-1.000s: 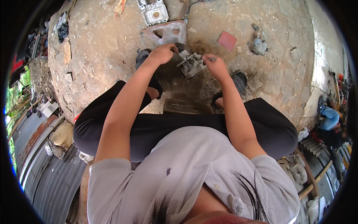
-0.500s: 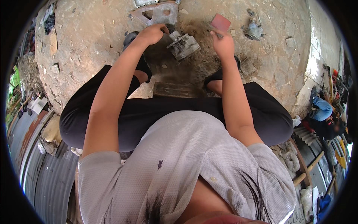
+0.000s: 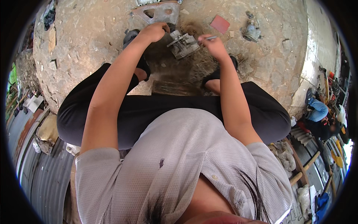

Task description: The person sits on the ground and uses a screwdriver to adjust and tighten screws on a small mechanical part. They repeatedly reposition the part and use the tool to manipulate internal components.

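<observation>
A grey metal block with raised parts (image 3: pixel 182 45) sits on the dirty ground between my feet. My right hand (image 3: pixel 214 47) is closed around a short grey rod (image 3: pixel 211 37), close to the block's right side. Its fingertips are near the block's edge; I cannot tell whether they touch it. My left hand (image 3: pixel 154 32) is at the block's upper left with its fingers curled. A dark object (image 3: pixel 171 27) shows by those fingertips, and what they grip is hidden. Beyond my right hand a flat red square (image 3: pixel 220 24) lies on the ground.
A triangular metal plate with holes (image 3: pixel 158 13) lies ahead. To the right stands a grey metal part (image 3: pixel 252 32). A dark rounded object (image 3: pixel 130 37) is beside my left forearm. A wooden board (image 3: pixel 175 89) lies between my feet. At far right another person (image 3: pixel 319 112) is visible.
My right hand has moved left, away from the red square and toward the metal block, and the grey rod now shows in it. My left hand stays nearly in place.
</observation>
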A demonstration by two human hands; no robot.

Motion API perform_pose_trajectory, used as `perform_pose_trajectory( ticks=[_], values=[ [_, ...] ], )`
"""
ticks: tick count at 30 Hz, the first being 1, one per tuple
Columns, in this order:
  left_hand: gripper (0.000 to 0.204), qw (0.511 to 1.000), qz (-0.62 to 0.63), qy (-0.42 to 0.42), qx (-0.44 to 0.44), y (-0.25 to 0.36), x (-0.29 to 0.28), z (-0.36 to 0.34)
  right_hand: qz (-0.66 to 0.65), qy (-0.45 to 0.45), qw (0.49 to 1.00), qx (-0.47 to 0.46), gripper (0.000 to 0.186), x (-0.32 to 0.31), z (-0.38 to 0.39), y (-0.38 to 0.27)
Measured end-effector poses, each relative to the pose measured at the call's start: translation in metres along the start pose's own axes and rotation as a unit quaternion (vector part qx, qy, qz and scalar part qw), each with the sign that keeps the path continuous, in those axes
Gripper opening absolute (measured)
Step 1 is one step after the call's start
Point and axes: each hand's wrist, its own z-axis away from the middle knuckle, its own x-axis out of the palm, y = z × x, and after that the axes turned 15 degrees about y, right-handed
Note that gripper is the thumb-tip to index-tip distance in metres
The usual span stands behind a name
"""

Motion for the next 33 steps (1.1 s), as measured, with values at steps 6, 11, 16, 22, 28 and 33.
perform_pose_trajectory(
  ticks=[6, 11, 16, 22, 28, 33],
  values=[
    [0.037, 1.0, -0.018, -0.003, -0.009, 0.004, -0.001, -0.001, 0.18, 0.237, 0.954, -0.016, 0.029, -0.015, -0.004, 0.01],
    [0.037, 1.0, -0.008, -0.003, -0.003, 0.0, 0.003, -0.003, 0.153, 0.13, 0.979, -0.016, 0.032, 0.003, -0.001, 0.017],
    [0.035, 1.0, 0.004, 0.003, -0.006, 0.004, -0.001, 0.0, 0.133, 0.192, 0.972, 0.003, 0.033, -0.007, -0.007, 0.003],
    [0.037, 1.0, -0.004, -0.004, -0.017, 0.011, -0.003, 0.0, 0.152, 0.206, 0.965, 0.062, 0.031, 0.002, -0.004, 0.01],
    [0.037, 1.0, -0.013, -0.005, 0.013, -0.004, 0.004, -0.011, 0.058, 0.108, 0.992, 0.03, 0.031, 0.0, -0.019, 0.01],
    [0.041, 1.0, 0.0, 0.004, -0.009, 0.005, 0.002, -0.006, 0.265, 0.255, 0.93, 0.024, 0.032, 0.001, -0.016, 0.007]
  ],
)
